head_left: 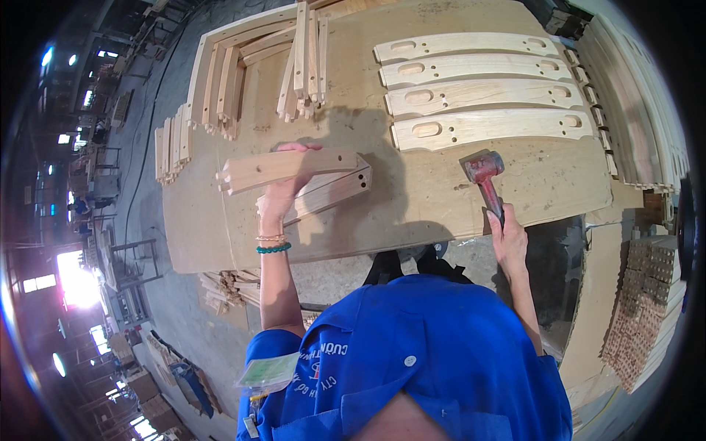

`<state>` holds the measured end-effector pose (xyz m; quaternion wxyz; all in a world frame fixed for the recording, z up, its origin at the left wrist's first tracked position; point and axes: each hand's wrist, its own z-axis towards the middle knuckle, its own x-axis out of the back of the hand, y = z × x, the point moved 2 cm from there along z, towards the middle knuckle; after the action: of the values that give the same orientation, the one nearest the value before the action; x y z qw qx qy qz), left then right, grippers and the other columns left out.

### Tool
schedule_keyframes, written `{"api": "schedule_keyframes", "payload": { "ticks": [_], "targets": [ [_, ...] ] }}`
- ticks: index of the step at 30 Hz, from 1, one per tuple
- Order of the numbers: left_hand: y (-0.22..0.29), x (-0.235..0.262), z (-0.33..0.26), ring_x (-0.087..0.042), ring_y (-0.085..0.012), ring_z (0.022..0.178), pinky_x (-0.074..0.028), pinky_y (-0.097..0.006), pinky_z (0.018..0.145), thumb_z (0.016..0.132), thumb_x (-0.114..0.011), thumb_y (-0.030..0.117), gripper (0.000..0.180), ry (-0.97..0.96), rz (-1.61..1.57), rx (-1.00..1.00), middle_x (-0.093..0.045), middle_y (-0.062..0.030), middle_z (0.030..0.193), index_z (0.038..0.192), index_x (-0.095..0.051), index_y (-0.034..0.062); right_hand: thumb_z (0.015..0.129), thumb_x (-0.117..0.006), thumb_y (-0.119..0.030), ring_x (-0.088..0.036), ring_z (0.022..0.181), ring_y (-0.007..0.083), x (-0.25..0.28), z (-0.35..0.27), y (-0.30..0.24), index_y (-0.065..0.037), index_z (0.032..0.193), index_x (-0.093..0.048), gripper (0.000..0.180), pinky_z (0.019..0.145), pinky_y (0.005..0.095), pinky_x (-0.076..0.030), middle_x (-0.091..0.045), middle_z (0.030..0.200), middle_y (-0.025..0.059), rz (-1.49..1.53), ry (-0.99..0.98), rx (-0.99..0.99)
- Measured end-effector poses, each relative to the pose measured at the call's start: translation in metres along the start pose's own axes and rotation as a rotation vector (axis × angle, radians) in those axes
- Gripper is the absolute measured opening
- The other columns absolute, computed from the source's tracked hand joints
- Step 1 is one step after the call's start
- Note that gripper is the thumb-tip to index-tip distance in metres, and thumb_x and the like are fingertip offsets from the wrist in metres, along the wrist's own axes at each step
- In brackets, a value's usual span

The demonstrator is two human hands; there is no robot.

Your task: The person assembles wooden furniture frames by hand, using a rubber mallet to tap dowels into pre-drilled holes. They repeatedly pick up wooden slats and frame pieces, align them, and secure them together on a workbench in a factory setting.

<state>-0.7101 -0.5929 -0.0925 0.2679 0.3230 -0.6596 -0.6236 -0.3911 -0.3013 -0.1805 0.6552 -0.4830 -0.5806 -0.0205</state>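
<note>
My left hand [282,195] is closed around a short, slightly curved wooden piece [294,166] with a dark hole near its right end and pegs at its left end. Below it lies a second wooden piece [334,192] with dark holes at its right end, partly covered by the hand and the held piece. In my right hand [510,239] is the handle of a red mallet [485,173], its head near the board surface of the table. Beyond the mallet, several long curved slats [493,126] with oval slots and small holes lie side by side.
Angled wooden frame parts [220,81] and upright-looking legs [301,66] rest at the far left of the cardboard-covered table [434,202]. Thin sticks [173,147] sit at its left edge. Stacked slats [640,95] and a pile of wooden pieces [643,301] stand at the right.
</note>
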Motion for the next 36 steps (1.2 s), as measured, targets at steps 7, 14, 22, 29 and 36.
{"api": "schedule_keyframes", "payload": {
  "ticks": [7,14,22,29,36],
  "targets": [
    [0.008,-0.029,0.013,-0.055,-0.0202,0.113,-0.047,-0.035,0.097,0.080,-0.060,-0.010,0.039,-0.033,0.243,-0.124,-0.059,-0.0105,0.116,0.113,-0.047,0.0060,0.096,-0.050,-0.036,-0.060,0.075,0.0469,0.000,0.000,0.002,-0.008,0.110,-0.049,0.031,0.063,0.0522,-0.046,-0.061,0.078,0.0256,0.037,0.018,0.043],
    [0.017,-0.020,0.007,-0.061,-0.0187,0.105,-0.054,-0.033,0.085,0.085,-0.067,0.004,0.040,0.265,0.228,-0.140,-0.063,-0.0105,0.116,0.120,-0.049,0.0042,0.096,-0.050,-0.036,-0.060,0.074,0.0468,0.000,0.000,0.001,-0.009,0.113,-0.049,0.032,0.063,0.0525,-0.046,-0.061,0.079,0.0253,0.008,0.007,0.037],
    [0.016,-0.023,-0.009,-0.068,-0.0162,0.086,-0.058,-0.028,0.069,0.093,-0.062,0.028,0.035,0.521,-0.412,-0.034,-0.066,-0.0113,0.112,0.114,-0.056,0.0012,0.082,-0.069,-0.024,-0.059,0.094,0.0363,0.000,0.005,-0.002,-0.008,0.113,-0.054,0.038,0.073,0.0462,-0.046,-0.052,0.095,0.0135,-0.322,0.215,0.235],
    [-0.018,-0.068,-0.012,-0.063,-0.0111,0.068,-0.054,-0.023,0.057,0.090,-0.060,0.050,0.049,0.301,-0.735,0.279,-0.069,-0.0078,0.094,0.107,-0.059,0.0042,0.075,-0.076,-0.014,-0.051,0.113,0.0330,0.011,0.039,-0.166,-0.009,0.132,-0.050,0.063,0.090,0.0434,-0.046,-0.054,0.118,0.0195,0.542,-0.200,0.511],
    [0.033,-0.063,-0.026,-0.066,-0.0238,0.075,-0.054,-0.035,0.070,0.083,-0.069,0.049,0.062,0.053,0.205,0.073,-0.068,-0.0107,0.094,0.124,-0.049,0.0073,0.076,-0.079,-0.021,-0.063,0.079,0.0206,0.025,0.069,-0.253,-0.007,0.117,-0.062,0.046,0.064,0.0301,-0.052,-0.058,0.097,0.0088,0.590,-0.082,1.004]
  ]
}}
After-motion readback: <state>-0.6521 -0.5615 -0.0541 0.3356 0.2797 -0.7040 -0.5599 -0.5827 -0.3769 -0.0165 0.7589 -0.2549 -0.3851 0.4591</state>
